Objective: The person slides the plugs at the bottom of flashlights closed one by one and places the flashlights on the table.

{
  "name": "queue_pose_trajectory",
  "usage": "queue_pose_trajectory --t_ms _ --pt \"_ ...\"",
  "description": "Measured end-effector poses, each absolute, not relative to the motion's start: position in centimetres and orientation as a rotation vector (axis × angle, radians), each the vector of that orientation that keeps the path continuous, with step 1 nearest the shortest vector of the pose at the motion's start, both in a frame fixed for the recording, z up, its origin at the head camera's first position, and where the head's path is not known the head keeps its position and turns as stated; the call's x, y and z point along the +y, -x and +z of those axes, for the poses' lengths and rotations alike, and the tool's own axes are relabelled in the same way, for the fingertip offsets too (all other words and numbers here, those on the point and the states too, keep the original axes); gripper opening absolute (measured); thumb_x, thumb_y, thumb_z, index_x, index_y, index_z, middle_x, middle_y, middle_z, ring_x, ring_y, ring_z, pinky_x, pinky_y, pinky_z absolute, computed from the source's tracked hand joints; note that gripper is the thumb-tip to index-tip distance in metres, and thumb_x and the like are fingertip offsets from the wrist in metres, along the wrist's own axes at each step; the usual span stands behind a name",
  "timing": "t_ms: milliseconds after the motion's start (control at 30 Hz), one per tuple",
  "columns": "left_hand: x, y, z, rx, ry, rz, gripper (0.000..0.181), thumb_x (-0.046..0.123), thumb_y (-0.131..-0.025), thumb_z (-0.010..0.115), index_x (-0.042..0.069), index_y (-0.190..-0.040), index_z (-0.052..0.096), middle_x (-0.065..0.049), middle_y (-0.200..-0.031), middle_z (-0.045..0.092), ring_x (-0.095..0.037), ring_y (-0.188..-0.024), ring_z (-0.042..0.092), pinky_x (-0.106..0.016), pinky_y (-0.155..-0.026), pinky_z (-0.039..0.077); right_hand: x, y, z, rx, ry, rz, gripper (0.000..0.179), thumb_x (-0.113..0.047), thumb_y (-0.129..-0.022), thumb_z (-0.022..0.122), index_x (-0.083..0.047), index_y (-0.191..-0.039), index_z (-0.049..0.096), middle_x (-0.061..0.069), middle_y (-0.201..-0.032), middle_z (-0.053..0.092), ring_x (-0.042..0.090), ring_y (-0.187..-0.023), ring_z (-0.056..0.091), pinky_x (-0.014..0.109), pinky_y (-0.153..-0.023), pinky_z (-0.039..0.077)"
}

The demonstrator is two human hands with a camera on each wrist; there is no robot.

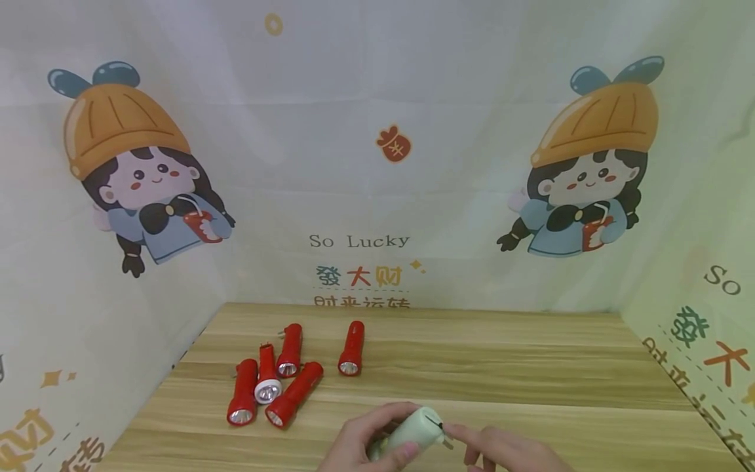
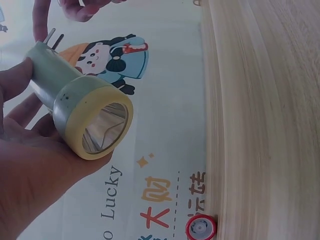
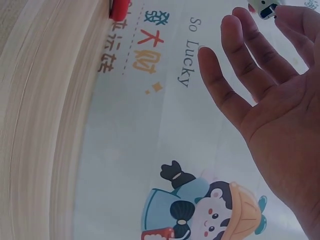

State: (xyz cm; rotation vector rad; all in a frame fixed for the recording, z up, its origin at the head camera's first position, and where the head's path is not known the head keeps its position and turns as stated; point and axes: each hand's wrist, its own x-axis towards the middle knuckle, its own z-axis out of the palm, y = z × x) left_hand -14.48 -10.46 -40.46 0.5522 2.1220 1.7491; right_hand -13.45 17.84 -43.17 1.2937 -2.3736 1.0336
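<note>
My left hand (image 1: 362,438) grips a pale green flashlight (image 1: 407,434) above the front of the table, its tail end toward the right. In the left wrist view the thumb presses on the flashlight's body (image 2: 54,75), and the yellow-rimmed lens (image 2: 76,134) faces the camera. Two metal plug prongs (image 2: 50,37) stick out of its tail. My right hand (image 1: 507,447) reaches in from the right, index fingertip right at the tail by a dark slot. In the right wrist view, the other fingers (image 3: 260,60) are loosely bent with nothing in them, and only the flashlight's tail (image 3: 264,7) shows.
Several red flashlights lie on the left of the wooden table (image 1: 531,367). One red flashlight (image 1: 268,383) has a white rim and prongs out; another (image 1: 352,347) lies apart, nearer the middle. A printed cloth (image 1: 460,216) encloses the back and sides.
</note>
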Motion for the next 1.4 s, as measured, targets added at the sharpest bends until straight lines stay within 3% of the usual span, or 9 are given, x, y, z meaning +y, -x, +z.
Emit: queue_pose_trajectory --t_ms 100,400,567,667,867,1100,1400 --pt "-10.6 14.5 -40.6 2.132 -0.593 1.742 0.043 0.03 -0.106 0.065 0.017 -0.146 0.063 -0.009 -0.135 0.069 -0.017 -0.112 0.062 -0.026 -0.095 0.05 17.7 13.4 -43.2 -2.356 -1.287 1.002 0.069 -0.015 -0.096 0.078 -0.024 -0.159 0.049 -0.006 -0.101 0.071 -0.013 -0.082 0.055 0.007 -0.062 0.043" --pt "-10.7 14.7 -41.1 2.117 -0.673 1.74 0.046 0.027 -0.109 0.06 0.009 -0.151 0.058 -0.016 -0.138 0.067 -0.011 -0.11 0.061 -0.021 -0.094 0.05 17.9 13.9 -43.5 -2.448 -1.327 0.881 0.073 -0.02 -0.1 0.074 -0.029 -0.163 0.04 -0.007 -0.101 0.067 -0.015 -0.08 0.047 0.009 -0.06 0.038" --pt "-10.7 14.8 -41.0 2.125 -0.704 1.739 0.047 0.029 -0.109 0.059 0.006 -0.151 0.058 -0.019 -0.137 0.067 -0.005 -0.107 0.061 -0.02 -0.094 0.049 17.2 13.4 -43.6 -2.272 -1.267 0.792 0.069 -0.027 -0.096 0.079 -0.022 -0.158 0.05 -0.015 -0.092 0.063 -0.019 -0.073 0.039 0.0 -0.059 0.033" --pt "-10.8 14.8 -41.0 2.139 -0.7 1.727 0.047 0.028 -0.109 0.059 0.007 -0.151 0.058 -0.018 -0.138 0.067 -0.005 -0.108 0.061 -0.02 -0.095 0.049 16.7 13.1 -43.7 -2.168 -1.213 0.747 0.06 -0.035 -0.098 0.077 -0.018 -0.153 0.058 -0.019 -0.087 0.06 -0.019 -0.071 0.037 -0.002 -0.06 0.031" --pt "-10.8 15.0 -41.1 2.155 -0.694 1.692 0.047 0.027 -0.11 0.058 0.006 -0.152 0.057 -0.016 -0.14 0.067 -0.008 -0.108 0.061 -0.019 -0.095 0.048 16.2 13.6 -44.0 -2.062 -1.196 0.631 0.051 -0.048 -0.108 0.058 -0.017 -0.148 0.064 -0.019 -0.081 0.053 -0.015 -0.07 0.037 -0.004 -0.061 0.028" --pt "-10.7 15.0 -41.2 2.15 -0.711 1.693 0.048 0.024 -0.11 0.058 0.001 -0.151 0.056 -0.019 -0.14 0.067 -0.006 -0.107 0.062 -0.018 -0.095 0.049 16.1 13.8 -44.3 -2.045 -1.231 0.691 0.054 -0.045 -0.107 0.061 -0.014 -0.151 0.061 -0.018 -0.079 0.052 -0.014 -0.072 0.04 -0.004 -0.062 0.03" --pt "-10.2 15.1 -41.2 2.093 -0.654 1.641 0.047 0.025 -0.11 0.059 0.005 -0.151 0.057 -0.015 -0.137 0.068 -0.014 -0.107 0.061 -0.02 -0.091 0.051 16.0 14.0 -44.5 -2.045 -1.25 0.726 0.058 -0.043 -0.105 0.064 -0.015 -0.156 0.055 -0.016 -0.079 0.052 -0.014 -0.071 0.039 -0.005 -0.062 0.031"
